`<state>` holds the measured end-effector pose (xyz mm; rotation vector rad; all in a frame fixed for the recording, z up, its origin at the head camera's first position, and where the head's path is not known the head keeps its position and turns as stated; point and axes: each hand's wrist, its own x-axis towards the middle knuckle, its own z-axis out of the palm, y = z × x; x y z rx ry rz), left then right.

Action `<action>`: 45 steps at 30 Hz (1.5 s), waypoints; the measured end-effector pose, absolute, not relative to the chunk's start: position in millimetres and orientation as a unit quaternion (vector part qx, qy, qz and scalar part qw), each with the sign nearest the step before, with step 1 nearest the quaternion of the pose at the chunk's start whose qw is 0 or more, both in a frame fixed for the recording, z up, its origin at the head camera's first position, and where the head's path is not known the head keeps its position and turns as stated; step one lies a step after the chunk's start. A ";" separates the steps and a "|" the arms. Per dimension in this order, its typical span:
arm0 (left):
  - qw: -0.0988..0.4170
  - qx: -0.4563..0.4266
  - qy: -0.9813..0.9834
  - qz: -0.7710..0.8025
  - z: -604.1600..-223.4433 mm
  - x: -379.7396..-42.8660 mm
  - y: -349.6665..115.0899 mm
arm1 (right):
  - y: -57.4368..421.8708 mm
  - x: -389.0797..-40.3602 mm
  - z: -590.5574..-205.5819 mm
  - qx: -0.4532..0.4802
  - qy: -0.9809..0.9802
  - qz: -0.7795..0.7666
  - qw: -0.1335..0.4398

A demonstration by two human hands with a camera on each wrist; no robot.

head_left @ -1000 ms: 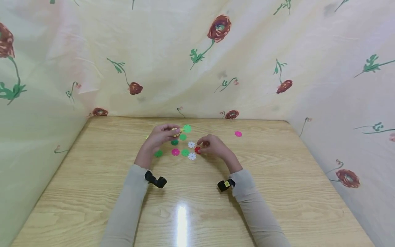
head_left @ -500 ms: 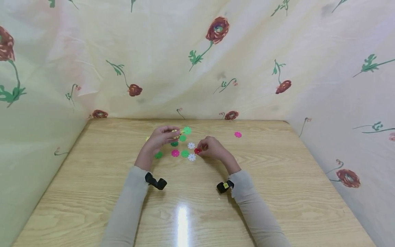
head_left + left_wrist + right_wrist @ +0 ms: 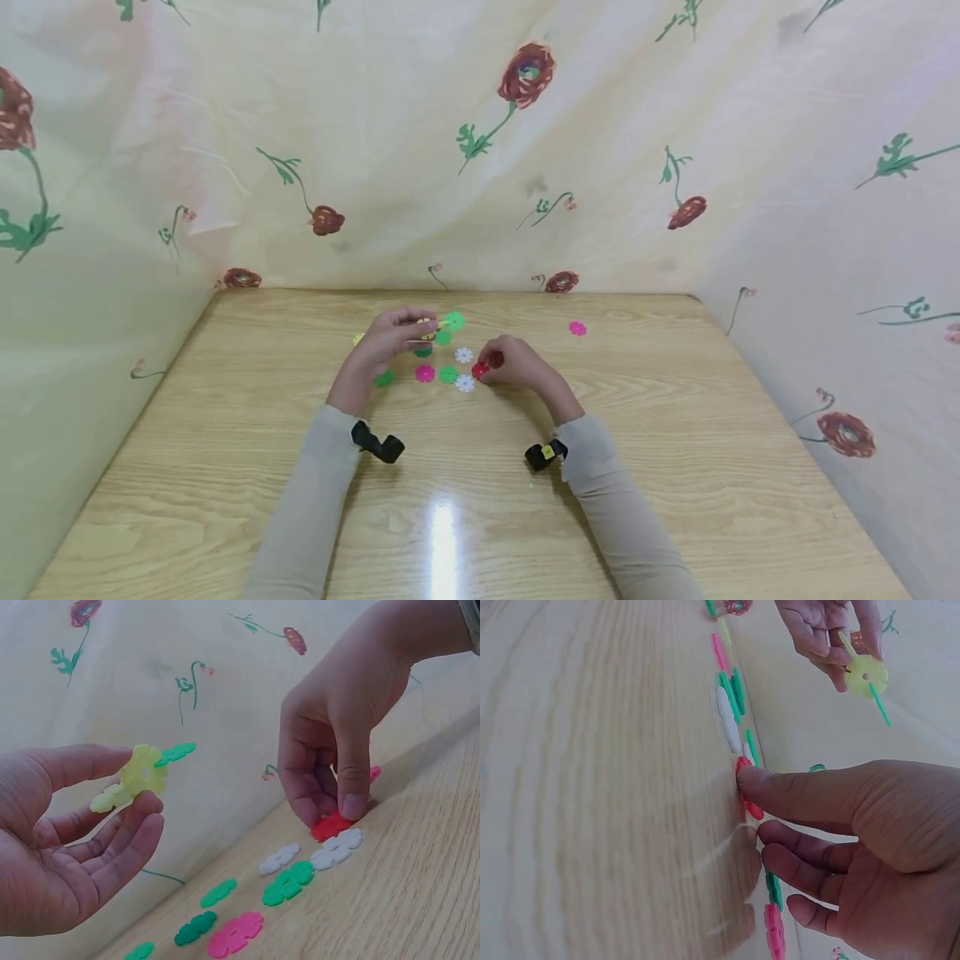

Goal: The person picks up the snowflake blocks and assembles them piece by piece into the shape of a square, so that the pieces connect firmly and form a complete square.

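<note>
My left hand is raised above the table and pinches a yellow flower-shaped interlocking disc between thumb and fingers. Slotted into that disc are a second yellow disc and a light green disc, standing out at angles. To the right, my right hand reaches down to the tabletop, thumb and fingertips pinching a red flower-shaped disc. One white disc lies right beside the red one, and another white disc is a little farther off.
Between the hands lie a green disc, a pink disc and a dark green disc. A lone pink disc sits toward the back right of the wooden table. Flowered cloth encloses the back and sides.
My right thumb and fingers have closed in on the red disc. The left hand keeps its joined discs in nearly the same place. The head view has shifted slightly.
</note>
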<state>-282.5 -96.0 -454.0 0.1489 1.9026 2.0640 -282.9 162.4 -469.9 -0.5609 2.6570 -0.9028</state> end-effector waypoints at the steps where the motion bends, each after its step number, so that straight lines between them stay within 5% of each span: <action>1: 0.164 0.053 0.668 0.724 -454.2 -282.4 -96.3 | 162.5 -282.4 -469.5 -0.193 0.918 -0.315 0.140; 13: 0.163 0.057 0.666 0.726 -456.1 -282.4 -99.2 | 163.2 -283.0 -467.6 -0.206 0.906 -0.354 0.107; 31: 0.181 0.065 0.678 0.710 -457.1 -281.9 -97.7 | 159.0 -282.3 -456.8 -0.175 0.859 -0.473 -0.086; 45: 0.194 0.074 0.675 0.708 -455.9 -280.1 -95.3 | 155.3 -280.4 -461.7 -0.203 0.846 -0.484 -0.093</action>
